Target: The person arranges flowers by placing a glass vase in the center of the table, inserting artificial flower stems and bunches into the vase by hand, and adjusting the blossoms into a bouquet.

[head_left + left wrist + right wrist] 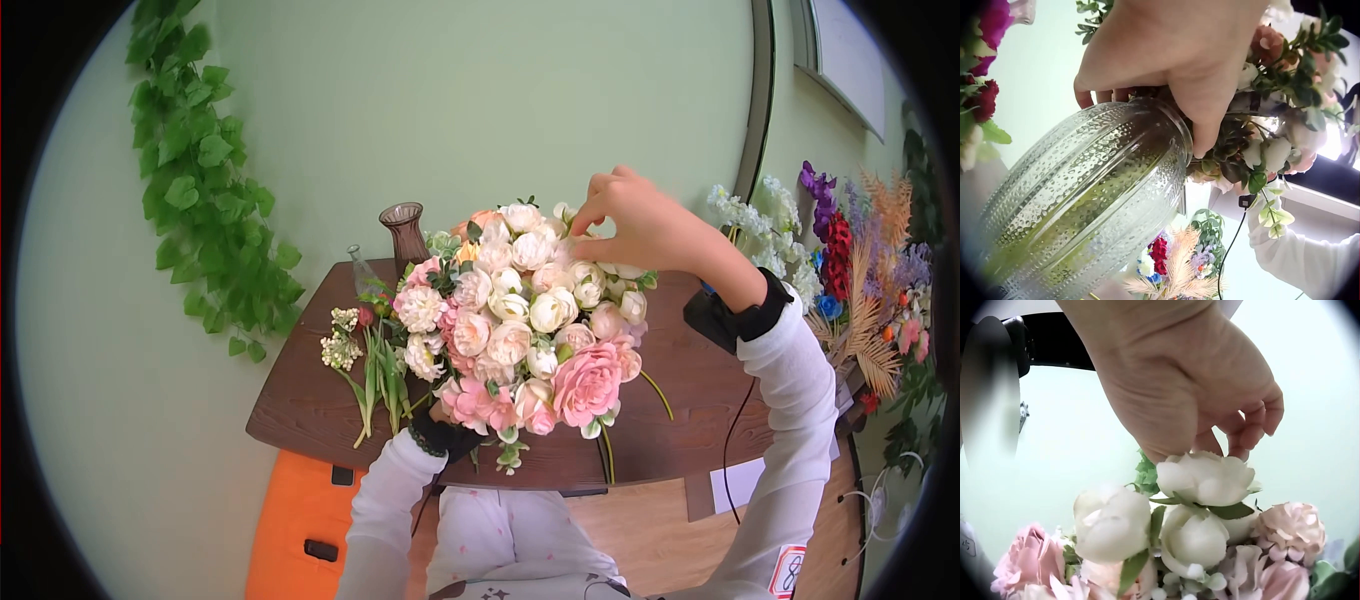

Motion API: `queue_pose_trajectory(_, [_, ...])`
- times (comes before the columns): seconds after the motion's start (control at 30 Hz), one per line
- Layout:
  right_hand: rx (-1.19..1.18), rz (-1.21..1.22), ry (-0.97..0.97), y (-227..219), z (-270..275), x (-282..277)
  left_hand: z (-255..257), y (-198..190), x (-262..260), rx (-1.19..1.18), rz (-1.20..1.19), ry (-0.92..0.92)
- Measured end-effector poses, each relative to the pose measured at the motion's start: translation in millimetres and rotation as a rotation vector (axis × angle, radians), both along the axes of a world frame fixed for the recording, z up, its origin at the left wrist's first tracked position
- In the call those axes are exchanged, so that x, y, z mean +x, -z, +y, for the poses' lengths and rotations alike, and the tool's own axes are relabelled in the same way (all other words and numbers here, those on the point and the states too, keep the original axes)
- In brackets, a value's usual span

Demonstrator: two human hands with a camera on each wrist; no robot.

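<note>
A large bouquet of cream, white and pink artificial roses and peonies (520,320) is held upright over the dark brown wooden bench (300,400), its stems gathered into a clear dimpled glass vase (1085,194). The vase is gripped at its neck by the left hand (1179,56), fingers and thumb curled round the rim just under the blooms; the grip seems to be placed there so that vase and stems are steadied together, and in the head view this hand (440,432) is almost hidden beneath the flowers. The right hand (630,222) is reached over the far top of the bouquet, its fingertips drawn together at a cream-white rose head (1207,478); whether the bloom is actually pinched or only touched cannot be told from the wrist view. The hand appears to be brought in from above because the flower heads are packed tightly and the stems cannot be reached from the side.

On the bench to the left, loose green stems with small white blossoms (365,370) are laid flat. A small brown ribbed glass vase (405,232) is stood at the far edge, just behind the bouquet. A green leafy garland (205,190) is hung on the pale wall, and a mass of multicoloured artificial flowers (860,280) is crowded at the right, close beside the right arm's sleeve.
</note>
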State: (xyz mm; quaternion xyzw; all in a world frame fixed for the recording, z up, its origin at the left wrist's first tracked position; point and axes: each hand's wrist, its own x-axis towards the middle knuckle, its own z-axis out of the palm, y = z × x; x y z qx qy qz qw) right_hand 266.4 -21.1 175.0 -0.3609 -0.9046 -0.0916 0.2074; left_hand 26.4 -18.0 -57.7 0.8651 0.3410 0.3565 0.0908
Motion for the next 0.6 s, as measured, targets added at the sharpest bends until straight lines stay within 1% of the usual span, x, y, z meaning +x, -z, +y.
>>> queue_pose_trajectory(0.03, [-0.038, -0.044, 0.034, 0, 2, -3, -21, 20, -12, -0.002, 0.007, 0.002])
queue_pose_trajectory(0.07, [-0.078, -0.088, 0.069, 1, 3, -6, 6, -2, 3, -0.007, 0.013, 0.005])
queue_pose_trajectory(0.13, [-0.075, -0.094, 0.083, 5, 9, -11, 11, -3, 4, -0.018, 0.027, 0.010])
queue_pose_trajectory(0.17, [-0.068, -0.102, 0.092, 7, 12, -13, -24, 10, -7, -0.022, 0.034, 0.011])
queue_pose_trajectory(0.2, [-0.069, -0.102, 0.093, 8, 13, -14, 8, 2, -1, -0.025, 0.041, 0.011])
queue_pose_trajectory(0.27, [-0.005, -0.051, 0.027, 12, 14, -15, 13, 1, 6, -0.033, 0.052, 0.013])
queue_pose_trajectory(0.3, [-0.006, -0.053, 0.030, 15, 14, -15, 12, 4, 4, -0.037, 0.057, 0.015])
queue_pose_trajectory(0.37, [0.241, 0.057, -0.095, 21, 14, -14, 17, 1, 7, -0.044, 0.067, 0.016])
queue_pose_trajectory(0.4, [0.239, 0.056, -0.095, 22, 15, -13, 17, 2, 9, -0.048, 0.072, 0.015])
queue_pose_trajectory(0.47, [0.313, 0.048, -0.173, 24, 18, -12, 15, 5, 5, -0.058, 0.085, 0.015])
queue_pose_trajectory(0.5, [0.310, 0.049, -0.171, 23, 18, -12, 15, 4, 6, -0.063, 0.092, 0.016])
queue_pose_trajectory(0.57, [0.046, 0.015, -0.103, 18, 14, -10, 14, 6, 5, -0.071, 0.106, 0.018])
queue_pose_trajectory(0.6, [0.045, 0.015, -0.102, 15, 11, -10, 15, 5, 6, -0.075, 0.113, 0.019])
